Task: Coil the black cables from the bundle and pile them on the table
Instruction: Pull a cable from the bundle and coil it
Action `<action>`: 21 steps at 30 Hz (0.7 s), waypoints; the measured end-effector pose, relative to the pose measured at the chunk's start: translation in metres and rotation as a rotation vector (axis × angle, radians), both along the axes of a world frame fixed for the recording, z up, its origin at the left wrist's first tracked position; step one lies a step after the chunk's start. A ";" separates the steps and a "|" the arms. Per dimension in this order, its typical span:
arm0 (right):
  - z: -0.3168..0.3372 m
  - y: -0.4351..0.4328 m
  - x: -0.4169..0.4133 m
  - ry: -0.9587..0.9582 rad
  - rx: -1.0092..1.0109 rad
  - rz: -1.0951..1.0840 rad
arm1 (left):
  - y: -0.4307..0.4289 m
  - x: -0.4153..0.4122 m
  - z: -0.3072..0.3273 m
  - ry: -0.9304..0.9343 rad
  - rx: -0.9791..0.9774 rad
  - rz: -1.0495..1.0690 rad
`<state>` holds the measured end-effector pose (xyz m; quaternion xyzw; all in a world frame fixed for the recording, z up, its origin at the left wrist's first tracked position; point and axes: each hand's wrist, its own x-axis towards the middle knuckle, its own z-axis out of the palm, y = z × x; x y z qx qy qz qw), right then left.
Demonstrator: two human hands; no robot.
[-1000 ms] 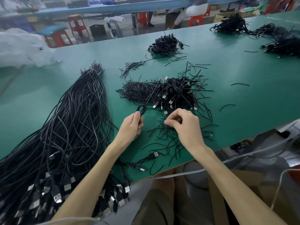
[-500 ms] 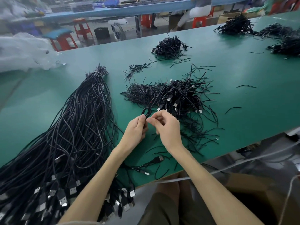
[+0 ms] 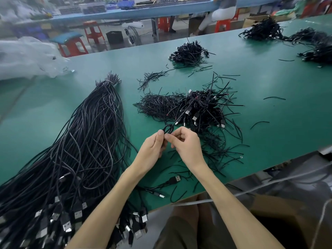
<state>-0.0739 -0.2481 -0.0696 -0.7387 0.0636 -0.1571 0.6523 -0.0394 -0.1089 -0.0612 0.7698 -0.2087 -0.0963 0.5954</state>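
- left hand (image 3: 152, 150): grip closed, thumb and fingers pinching the small coiled cable (image 3: 168, 129) at its base, just near-side of the pile (image 3: 201, 108).
- right hand (image 3: 186, 146): grip pinching the same coil, fingertips meeting the left thumb; can't tell if it holds the tail or a tie.
- bundle (image 3: 80, 150): well left of the pile, on the green counter (image 3: 269, 83).
- judgement: clamp the loops flat with the left pinch, wrap snug with the right, then set the coil on the pile's near edge, plug clear of snags.
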 end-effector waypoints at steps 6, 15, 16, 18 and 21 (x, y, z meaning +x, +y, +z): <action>-0.001 0.001 -0.001 0.013 -0.016 0.037 | 0.001 0.002 0.003 0.064 -0.022 0.042; 0.002 -0.002 -0.005 -0.030 0.048 0.017 | 0.008 0.003 0.007 0.153 -0.119 0.151; 0.002 -0.002 -0.005 -0.028 0.037 0.025 | 0.007 0.003 0.007 0.157 -0.120 0.156; 0.002 0.000 -0.006 -0.026 0.004 0.048 | 0.006 0.003 0.007 0.152 -0.110 0.165; 0.002 0.001 -0.006 -0.021 -0.008 0.058 | 0.004 0.003 0.007 0.125 -0.079 0.163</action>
